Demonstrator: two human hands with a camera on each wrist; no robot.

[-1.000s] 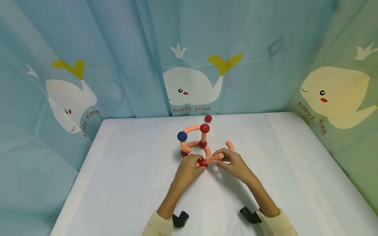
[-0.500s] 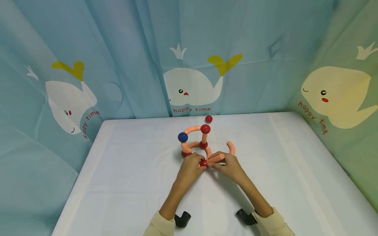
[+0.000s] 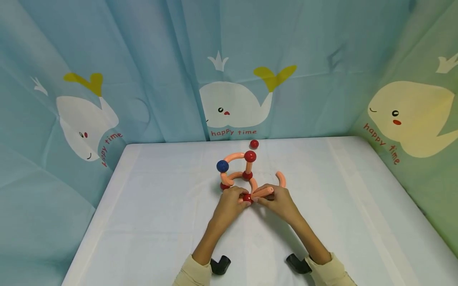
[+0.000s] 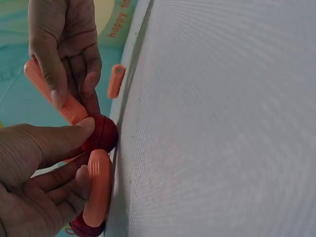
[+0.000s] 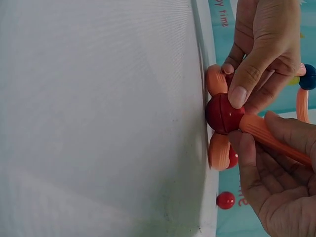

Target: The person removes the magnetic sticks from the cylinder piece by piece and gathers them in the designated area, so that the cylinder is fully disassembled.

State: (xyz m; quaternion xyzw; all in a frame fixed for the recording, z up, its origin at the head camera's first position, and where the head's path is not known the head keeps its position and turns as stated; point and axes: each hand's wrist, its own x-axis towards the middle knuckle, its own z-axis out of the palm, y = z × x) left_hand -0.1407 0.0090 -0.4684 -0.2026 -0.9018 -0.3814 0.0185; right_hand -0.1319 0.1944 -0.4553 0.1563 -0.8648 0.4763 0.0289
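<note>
My left hand [image 3: 228,204] pinches the near red ball [image 5: 223,113] of a ball-and-rod building toy, thumb on top of it. In my right hand [image 3: 279,201] an orange rod [image 5: 276,139] is gripped between thumb and fingers, its inner end against that ball and its outer end tilted up. Curved orange rods link the ball to the rest of the frame, which includes a rear red ball [image 3: 247,175] low down, a raised red ball [image 3: 250,156] and a raised blue ball [image 3: 222,166]. Another low red ball [image 3: 224,186] is partly hidden behind a drooping curved rod [image 3: 226,179].
On the white table [image 3: 150,206], a loose curved orange rod [image 3: 281,179] lies just beyond my right hand. A single red ball [image 3: 254,144] sits at the back edge, before a blue whale-print curtain [image 3: 164,79]. Black fittings [image 3: 220,265] stick out at both wrists.
Over the first half second my right hand moved left and its fingers slid down the rod towards the red ball. Since then both hands have stayed almost still.
</note>
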